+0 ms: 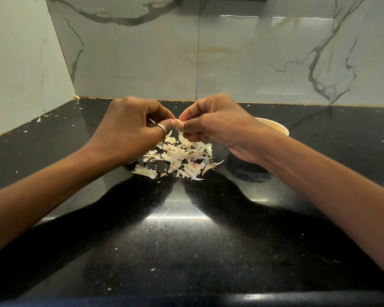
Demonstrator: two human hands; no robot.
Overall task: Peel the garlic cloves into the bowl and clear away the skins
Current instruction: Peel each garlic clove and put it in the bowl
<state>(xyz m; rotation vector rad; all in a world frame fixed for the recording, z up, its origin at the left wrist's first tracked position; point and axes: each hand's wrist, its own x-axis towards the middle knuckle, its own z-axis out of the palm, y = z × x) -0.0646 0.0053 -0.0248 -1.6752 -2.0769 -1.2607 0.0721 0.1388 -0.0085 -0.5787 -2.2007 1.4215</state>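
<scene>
Pinching a garlic clove (179, 126) between them, both hands are hovering above the black granite countertop (186, 240). Left hand (133, 127) is gripping the clove's left side with thumb and curled fingers; a silver ring (162, 128) is sitting on what looks like the thumb. Right hand (215, 122) is pinching the right side, other fingers curled under.

Clove is mostly hidden; its long axis is running roughly up-down, slightly tilted. Cannot tell which end is the tip.

Garlic skins (182, 158) are lying in a loose pile directly beneath the hands. Cream bowl (275, 126) is standing just right of the pile, largely hidden behind the right wrist.

Marble-look wall tiles (231, 63) are closing the counter at back and left. A wide stretch of counter is running from the pile to the near edge, carrying scattered flecks.
</scene>
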